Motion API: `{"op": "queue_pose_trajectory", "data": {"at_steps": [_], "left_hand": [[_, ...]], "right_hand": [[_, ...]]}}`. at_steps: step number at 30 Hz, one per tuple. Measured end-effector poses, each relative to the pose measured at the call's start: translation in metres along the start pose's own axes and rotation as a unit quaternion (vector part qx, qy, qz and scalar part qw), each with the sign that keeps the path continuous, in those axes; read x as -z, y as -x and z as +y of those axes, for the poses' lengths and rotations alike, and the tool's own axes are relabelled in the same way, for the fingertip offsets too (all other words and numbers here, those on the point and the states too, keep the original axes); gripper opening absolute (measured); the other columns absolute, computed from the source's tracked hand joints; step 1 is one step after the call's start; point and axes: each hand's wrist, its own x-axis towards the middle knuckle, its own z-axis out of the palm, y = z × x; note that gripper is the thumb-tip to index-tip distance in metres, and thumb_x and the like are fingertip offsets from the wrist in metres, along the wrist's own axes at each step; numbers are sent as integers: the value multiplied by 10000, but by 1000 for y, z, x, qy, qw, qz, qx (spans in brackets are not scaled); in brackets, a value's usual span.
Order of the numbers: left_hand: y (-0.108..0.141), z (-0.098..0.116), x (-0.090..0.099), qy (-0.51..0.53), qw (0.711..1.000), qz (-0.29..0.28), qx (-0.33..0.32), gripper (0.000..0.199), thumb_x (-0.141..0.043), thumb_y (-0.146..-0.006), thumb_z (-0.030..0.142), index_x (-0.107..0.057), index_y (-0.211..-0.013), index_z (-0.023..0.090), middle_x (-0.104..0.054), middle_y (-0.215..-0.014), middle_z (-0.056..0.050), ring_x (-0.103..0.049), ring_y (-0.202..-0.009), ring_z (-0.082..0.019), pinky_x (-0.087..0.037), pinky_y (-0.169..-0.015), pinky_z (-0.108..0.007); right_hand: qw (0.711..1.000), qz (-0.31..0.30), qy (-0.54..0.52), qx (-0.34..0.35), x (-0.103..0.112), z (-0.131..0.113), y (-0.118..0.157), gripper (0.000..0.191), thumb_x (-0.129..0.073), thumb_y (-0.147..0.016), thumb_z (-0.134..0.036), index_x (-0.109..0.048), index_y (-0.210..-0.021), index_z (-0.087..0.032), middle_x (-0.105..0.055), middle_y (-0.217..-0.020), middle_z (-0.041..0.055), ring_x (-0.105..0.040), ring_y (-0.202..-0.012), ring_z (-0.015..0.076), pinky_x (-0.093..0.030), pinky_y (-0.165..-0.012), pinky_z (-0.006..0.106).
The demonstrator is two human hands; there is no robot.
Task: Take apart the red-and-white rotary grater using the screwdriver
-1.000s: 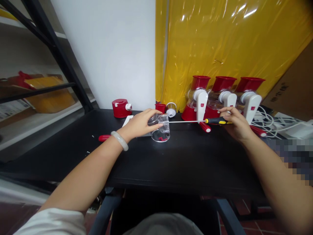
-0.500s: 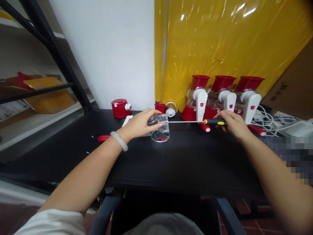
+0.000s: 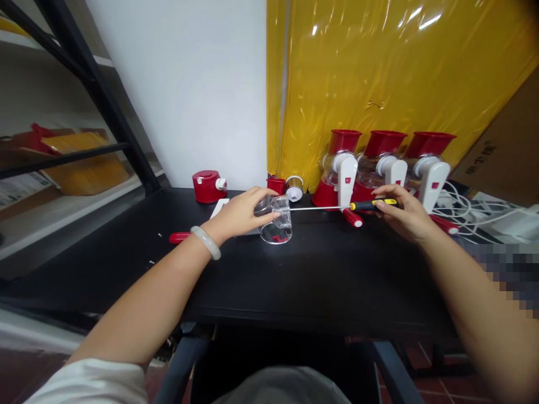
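My left hand (image 3: 248,212) is closed around a clear plastic grater body (image 3: 281,216), which lies on its side on the black table (image 3: 320,280). Out past my wrist, a red handle (image 3: 179,237) and part of a white crank (image 3: 219,207) show on the left. My right hand (image 3: 402,213) grips the black and yellow handle of a long screwdriver (image 3: 370,206) between thumb and fingers. Its thin shaft runs level to the left, and the tip meets the right end of the clear body. The exact contact point is too small to make out.
A red grater base (image 3: 209,186) stands at the back left. Behind the clear body sit a small red part (image 3: 275,186) and a drum blade (image 3: 294,188). Several assembled red and white graters (image 3: 347,168) line the back right, beside white cables (image 3: 461,207).
My right hand has shifted its grip on the screwdriver handle, its fingers now more spread and the yellow end showing. My left hand and the clear body have stayed put.
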Motion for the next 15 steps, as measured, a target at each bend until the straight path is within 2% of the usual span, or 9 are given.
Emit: {"op": "queue_pose_trajectory", "data": {"at_steps": [3, 6, 12, 15], "left_hand": [[0, 0, 0, 1, 1000, -2, 2, 492, -576, -913, 575, -560, -1288, 256, -641, -1223, -74, -632, -1064, -254, -504, -886, -392], [0, 1, 0, 3, 1000, -4, 5, 495, -576, -912, 577, -562, -1288, 256, -640, -1224, -75, -632, -1063, -254, -505, -893, -394], [0, 2, 0, 4, 1000, -1, 1, 496, -578, -908, 584, -572, -1283, 259, -640, -1220, -71, -633, -1061, -251, -507, -886, -388], [1, 3, 0, 4, 1000, 2, -2, 488, -581, -911, 571, -571, -1287, 260, -641, -1217, -68, -635, -1059, -247, -506, -887, -385]], "right_hand": [[995, -7, -95, -21, -5, -3, 1, 371, -882, -589, -258, -705, -915, -266, -591, -846, -23, -584, -743, 103, -542, -686, 217], [986, -1, -165, -36, -10, -5, 1, 337, -840, -572, -242, -717, -885, -244, -609, -786, -6, -584, -727, 120, -538, -653, 226], [969, 30, -239, -62, -17, -7, -3, 171, -709, -698, -220, -709, -869, -209, -651, -798, 16, -626, -776, 139, -581, -718, 284], [969, 58, -227, -75, -18, -4, -6, 108, -618, -803, -274, -693, -819, -198, -661, -756, 31, -650, -730, 147, -588, -673, 292]]}}
